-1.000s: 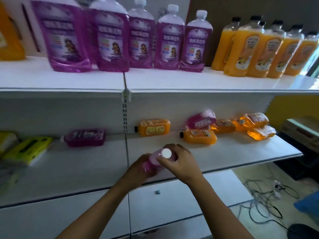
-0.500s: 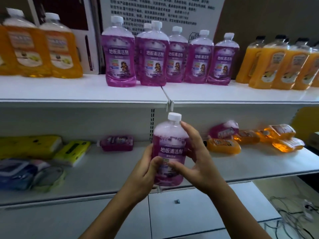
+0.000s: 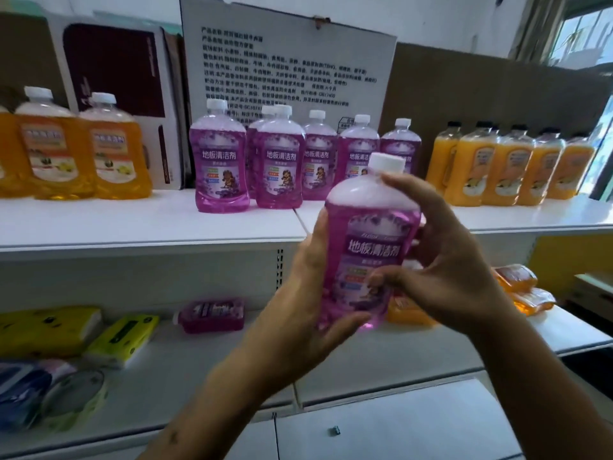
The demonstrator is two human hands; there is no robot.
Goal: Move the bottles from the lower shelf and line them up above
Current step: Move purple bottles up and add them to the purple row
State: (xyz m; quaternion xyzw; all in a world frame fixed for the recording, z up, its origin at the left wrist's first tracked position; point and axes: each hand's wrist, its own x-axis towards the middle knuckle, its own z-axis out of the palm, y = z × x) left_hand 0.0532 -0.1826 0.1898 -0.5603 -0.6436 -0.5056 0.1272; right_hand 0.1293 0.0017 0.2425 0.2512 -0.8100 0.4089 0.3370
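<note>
Both hands hold one upright purple bottle (image 3: 370, 240) with a white cap, in front of the upper shelf's edge. My left hand (image 3: 306, 303) grips its left side and base; my right hand (image 3: 444, 260) wraps its right side, thumb across the label. Several purple bottles (image 3: 280, 161) stand in a row on the upper shelf (image 3: 149, 224). On the lower shelf (image 3: 199, 366) another purple bottle (image 3: 212, 315) lies on its side, and orange bottles (image 3: 517, 280) lie at the right, partly hidden by my right hand.
Orange bottles stand on the upper shelf at the left (image 3: 76, 151) and right (image 3: 507, 167). A printed white board (image 3: 285, 68) leans behind the purple row. Yellow tissue packs (image 3: 122, 338) and blue packs (image 3: 20, 390) lie on the lower shelf's left.
Both hands have lifted the purple bottle from the lower shelf's front edge up to the level of the upper shelf, turning it upright, and the view has tilted upward.
</note>
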